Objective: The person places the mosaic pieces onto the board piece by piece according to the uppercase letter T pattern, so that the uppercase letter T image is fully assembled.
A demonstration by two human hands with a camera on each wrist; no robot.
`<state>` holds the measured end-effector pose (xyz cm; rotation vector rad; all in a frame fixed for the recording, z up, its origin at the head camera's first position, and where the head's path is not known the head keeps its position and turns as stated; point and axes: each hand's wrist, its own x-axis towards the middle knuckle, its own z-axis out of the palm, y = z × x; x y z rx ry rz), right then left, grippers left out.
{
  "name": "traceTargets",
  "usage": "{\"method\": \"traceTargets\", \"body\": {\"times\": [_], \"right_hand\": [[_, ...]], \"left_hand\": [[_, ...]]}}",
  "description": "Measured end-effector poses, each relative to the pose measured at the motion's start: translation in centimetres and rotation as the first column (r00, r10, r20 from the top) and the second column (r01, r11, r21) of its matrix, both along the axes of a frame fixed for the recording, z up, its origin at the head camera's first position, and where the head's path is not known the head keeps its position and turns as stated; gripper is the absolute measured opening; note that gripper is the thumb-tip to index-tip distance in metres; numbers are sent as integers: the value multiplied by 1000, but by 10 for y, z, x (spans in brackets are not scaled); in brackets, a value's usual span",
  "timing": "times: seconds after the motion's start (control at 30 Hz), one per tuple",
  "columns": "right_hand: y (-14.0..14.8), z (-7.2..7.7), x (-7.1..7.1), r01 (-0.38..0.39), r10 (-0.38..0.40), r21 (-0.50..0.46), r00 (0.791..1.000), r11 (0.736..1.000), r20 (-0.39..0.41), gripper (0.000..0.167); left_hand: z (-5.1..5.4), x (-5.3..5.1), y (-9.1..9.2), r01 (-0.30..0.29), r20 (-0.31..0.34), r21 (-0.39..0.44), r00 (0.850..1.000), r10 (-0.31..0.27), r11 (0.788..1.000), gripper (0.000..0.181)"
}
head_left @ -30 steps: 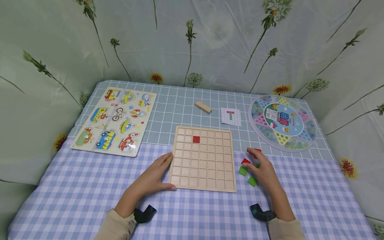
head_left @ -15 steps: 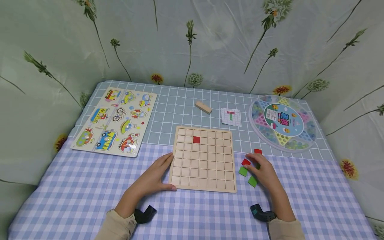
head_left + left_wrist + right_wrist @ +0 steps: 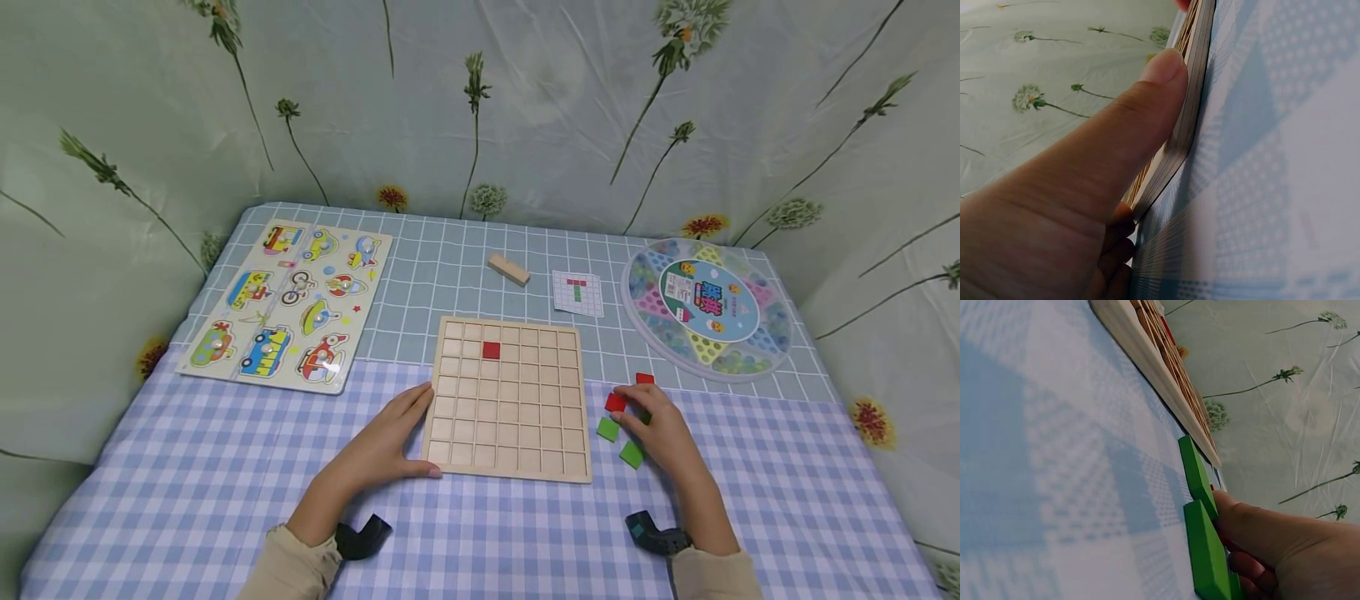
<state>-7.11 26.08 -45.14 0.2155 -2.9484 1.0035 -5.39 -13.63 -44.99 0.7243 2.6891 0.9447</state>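
A square wooden grid board (image 3: 507, 429) lies in the middle of the table, with one red tile (image 3: 491, 350) in its second row. My left hand (image 3: 375, 442) rests against the board's near left corner, fingers along the left side and thumb (image 3: 1163, 69) on the near edge. Right of the board, my right hand (image 3: 663, 427) pinches another red tile (image 3: 615, 403) between thumb and index finger, low over the cloth. Two green tiles (image 3: 607, 429) lie beside that thumb. A further green tile (image 3: 645, 415) is mostly hidden under the hand, and a red tile (image 3: 644, 378) lies just beyond it.
Behind the board are a small wooden block (image 3: 508, 269) and a paper card (image 3: 577, 292) printed with a red and green grid pattern. A vehicle peg puzzle (image 3: 288, 304) lies at the left. At the right is a round checkers game box (image 3: 707, 308).
The right index finger has drawn back towards the thumb, uncovering the far red tile. The nearer red tile has turned slightly between the fingertips. The left hand and board have stayed still.
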Motion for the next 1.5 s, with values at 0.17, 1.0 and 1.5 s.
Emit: {"method": "traceTargets", "body": {"times": [0.17,1.0,1.5], "right_hand": [[-1,3,1,22,-22,-2,999,1000,43,34],[-101,32,-62,-226,128,-295,940,928,-316,33],[-122,0,-81,-190,170,-200,979,961,-113,26]], "left_hand": [[-1,0,-1,1,-5,0,1000,-1,1000,111],[-5,0,0,-1,-2,-5,1000,1,1000,111],[-5,0,0,-3,-15,-1,1000,3,1000,110]]}}
